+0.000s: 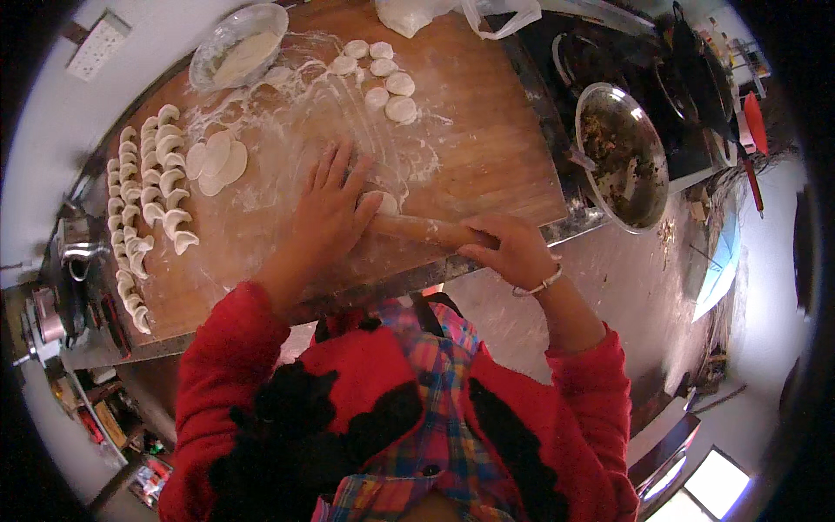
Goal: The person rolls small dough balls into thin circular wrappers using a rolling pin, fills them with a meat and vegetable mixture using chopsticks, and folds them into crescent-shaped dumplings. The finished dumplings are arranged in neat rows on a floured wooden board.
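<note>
My right hand (512, 248) is closed around one end of a wooden rolling pin (424, 230). The pin's other end lies at a small round of dough (380, 202), partly hidden by my left thumb. My left hand (336, 196) is palm down over the floured wooden board (496, 156), its fingers spread; whether the thumb presses the dough is hard to see. To its left, several flat dough wrappers (218, 162) overlap. Farther left, crescent dumplings (171, 176) stand in rows. Several small dough discs (399, 85) lie beyond my hands.
A bowl of flour (244, 55) stands at the board's far left corner, with white plastic bags (417, 16) along the far edge. Right of the board, a metal bowl of dark filling (620, 156) rests beside a black stove top (587, 59). Pots (75, 241) stand at far left.
</note>
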Action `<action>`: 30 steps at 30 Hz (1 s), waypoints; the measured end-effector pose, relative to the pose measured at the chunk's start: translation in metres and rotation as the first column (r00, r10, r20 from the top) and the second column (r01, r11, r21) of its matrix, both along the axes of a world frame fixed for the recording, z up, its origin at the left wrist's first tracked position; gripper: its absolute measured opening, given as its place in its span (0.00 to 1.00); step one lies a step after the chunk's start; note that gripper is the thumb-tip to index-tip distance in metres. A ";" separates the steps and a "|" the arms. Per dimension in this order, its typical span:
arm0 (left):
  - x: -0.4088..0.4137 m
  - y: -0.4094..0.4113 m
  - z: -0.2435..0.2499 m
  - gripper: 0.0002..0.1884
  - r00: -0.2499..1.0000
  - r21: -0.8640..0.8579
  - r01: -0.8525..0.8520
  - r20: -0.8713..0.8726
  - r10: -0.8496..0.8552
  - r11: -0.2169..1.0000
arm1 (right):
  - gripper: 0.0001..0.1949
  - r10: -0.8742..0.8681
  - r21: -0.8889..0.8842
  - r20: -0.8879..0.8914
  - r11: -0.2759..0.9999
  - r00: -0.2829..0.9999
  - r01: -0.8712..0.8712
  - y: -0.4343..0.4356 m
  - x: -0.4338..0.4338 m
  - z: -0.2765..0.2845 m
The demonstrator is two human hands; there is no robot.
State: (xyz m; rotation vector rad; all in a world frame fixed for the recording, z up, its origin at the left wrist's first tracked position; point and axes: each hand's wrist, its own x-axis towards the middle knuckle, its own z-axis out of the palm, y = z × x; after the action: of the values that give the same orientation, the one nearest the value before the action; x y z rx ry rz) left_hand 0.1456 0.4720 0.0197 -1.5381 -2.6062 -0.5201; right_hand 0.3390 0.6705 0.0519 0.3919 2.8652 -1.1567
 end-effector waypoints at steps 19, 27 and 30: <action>-0.042 0.066 -0.017 0.27 0.995 0.202 -0.023 -0.085 0.041 0.979 | 0.17 -0.070 0.018 -0.021 0.997 0.997 0.070 0.049 -0.012 -0.005; 0.011 0.006 0.009 0.20 0.939 0.084 0.043 0.338 -0.069 0.996 | 0.19 0.020 0.029 -0.093 0.999 0.995 -0.017 0.012 0.024 0.005; 0.001 0.024 0.019 0.17 0.930 -0.050 0.082 0.364 -0.059 0.995 | 0.19 0.058 0.007 -0.103 0.998 0.993 -0.058 0.003 0.023 0.010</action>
State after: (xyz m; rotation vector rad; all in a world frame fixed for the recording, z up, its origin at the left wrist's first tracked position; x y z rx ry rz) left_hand 0.1464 0.4957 0.0382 -1.7047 -2.8646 -0.8053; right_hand 0.3617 0.6739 0.0623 0.2544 2.9446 -1.1966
